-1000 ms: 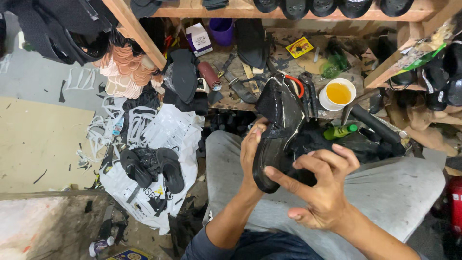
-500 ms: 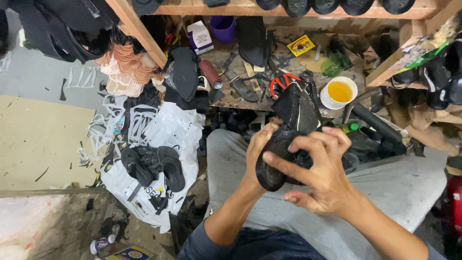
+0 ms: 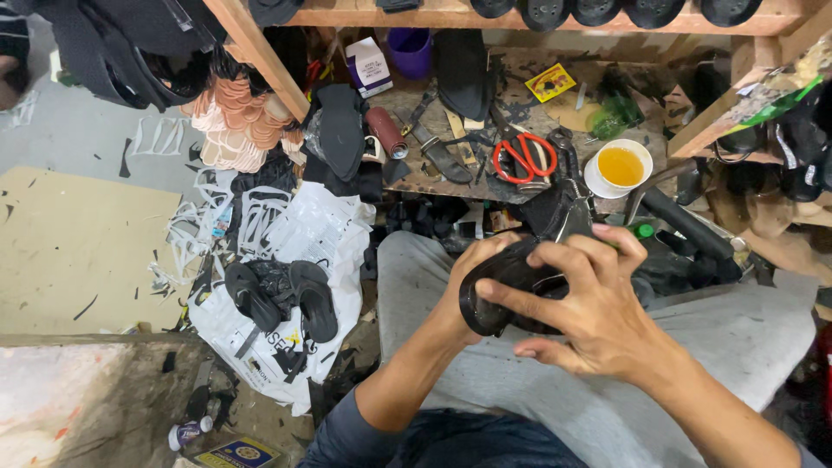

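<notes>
Both hands hold one black shoe [image 3: 507,290] over the lap. From the head camera, the right hand [image 3: 598,316] lies on top with its fingers spread across the upper, its grip closed on the shoe; the left hand [image 3: 481,260] comes up underneath at about nine o'clock of the shoe, thumb and fingers wrapped round the near edge of the sole, so its grip is closed on it too. The shoe sits just above the grey trousers [image 3: 520,381].

By my reckoning, this is the pressing or seating step: sole and upper are being squeezed together. A next move would call for a firm, even hold.

At twelve o'clock, red-handled scissors [image 3: 524,158] lie on the table [image 3: 416,178]; at one o'clock stands a cup of yellow liquid [image 3: 621,166]. At nine o'clock, black sandals [image 3: 282,299] rest on a white plastic bag [image 3: 325,234].
</notes>
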Action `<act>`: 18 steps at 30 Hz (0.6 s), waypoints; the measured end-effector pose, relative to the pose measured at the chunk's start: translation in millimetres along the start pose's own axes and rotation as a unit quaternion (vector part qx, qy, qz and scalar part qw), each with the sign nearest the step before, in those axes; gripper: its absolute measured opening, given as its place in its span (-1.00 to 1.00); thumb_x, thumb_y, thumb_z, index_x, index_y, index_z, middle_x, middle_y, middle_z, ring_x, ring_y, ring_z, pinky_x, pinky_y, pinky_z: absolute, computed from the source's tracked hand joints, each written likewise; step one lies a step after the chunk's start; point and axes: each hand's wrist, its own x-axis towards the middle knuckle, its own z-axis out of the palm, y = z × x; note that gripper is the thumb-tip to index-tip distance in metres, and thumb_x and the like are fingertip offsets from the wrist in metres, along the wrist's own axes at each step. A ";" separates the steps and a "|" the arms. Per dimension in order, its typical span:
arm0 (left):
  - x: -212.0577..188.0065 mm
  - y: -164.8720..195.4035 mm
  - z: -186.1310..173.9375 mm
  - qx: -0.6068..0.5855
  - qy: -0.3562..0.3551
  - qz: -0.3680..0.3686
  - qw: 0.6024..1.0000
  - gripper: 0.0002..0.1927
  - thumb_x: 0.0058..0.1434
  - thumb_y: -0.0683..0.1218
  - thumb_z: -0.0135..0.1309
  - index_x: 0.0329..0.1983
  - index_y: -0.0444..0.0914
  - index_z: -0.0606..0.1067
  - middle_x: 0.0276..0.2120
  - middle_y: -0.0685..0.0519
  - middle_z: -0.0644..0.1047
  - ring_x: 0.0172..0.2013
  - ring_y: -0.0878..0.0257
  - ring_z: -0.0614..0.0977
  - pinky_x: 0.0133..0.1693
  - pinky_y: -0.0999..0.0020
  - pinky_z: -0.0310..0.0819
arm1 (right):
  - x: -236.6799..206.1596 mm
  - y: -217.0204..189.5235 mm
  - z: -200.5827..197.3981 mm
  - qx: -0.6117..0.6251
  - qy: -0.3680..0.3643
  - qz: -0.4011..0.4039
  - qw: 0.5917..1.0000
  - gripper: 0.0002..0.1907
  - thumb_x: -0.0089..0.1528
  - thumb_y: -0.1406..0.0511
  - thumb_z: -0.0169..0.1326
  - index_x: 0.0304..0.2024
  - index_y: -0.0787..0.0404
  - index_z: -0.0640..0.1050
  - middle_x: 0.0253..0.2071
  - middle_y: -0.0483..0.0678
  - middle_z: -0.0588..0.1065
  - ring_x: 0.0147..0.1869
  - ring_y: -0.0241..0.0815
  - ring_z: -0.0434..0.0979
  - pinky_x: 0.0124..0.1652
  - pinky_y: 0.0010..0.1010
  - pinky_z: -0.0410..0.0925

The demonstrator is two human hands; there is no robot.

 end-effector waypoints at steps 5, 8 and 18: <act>1.2 -3.0 -4.4 -0.385 0.024 -0.229 0.894 -0.71 0.46 0.02 -0.03 0.05 -0.28 0.49 -0.11 0.04 0.56 -0.11 0.26 0.61 -0.05 0.35 0.53 | -1.6 2.5 3.1 0.014 -0.006 -0.023 1.000 -0.46 0.18 -0.27 -0.03 0.16 -0.45 0.56 0.09 -0.06 0.31 0.21 0.04 0.18 0.29 0.15 -0.06; 0.6 -5.5 -2.3 -0.395 0.002 -0.255 0.882 -0.71 0.49 0.04 0.01 0.05 -0.27 0.49 -0.12 0.03 0.58 -0.12 0.25 0.63 -0.10 0.35 0.56 | -0.4 2.6 3.6 0.015 -0.008 -0.021 1.000 -0.43 0.15 -0.25 0.00 0.16 -0.38 0.57 0.13 -0.03 0.33 0.21 0.07 0.18 0.26 0.15 -0.07; 13.8 26.9 -43.4 -0.271 -0.194 -0.378 0.864 -0.65 0.51 -0.03 -0.03 0.10 -0.44 0.48 -0.14 -0.30 0.62 -0.34 0.12 0.69 -0.38 0.43 0.55 | -7.8 70.2 -40.6 0.287 -0.069 0.097 0.950 -0.01 0.12 0.07 0.21 0.53 -0.19 0.04 0.23 0.00 0.38 0.34 -0.01 0.29 0.31 -0.07 0.05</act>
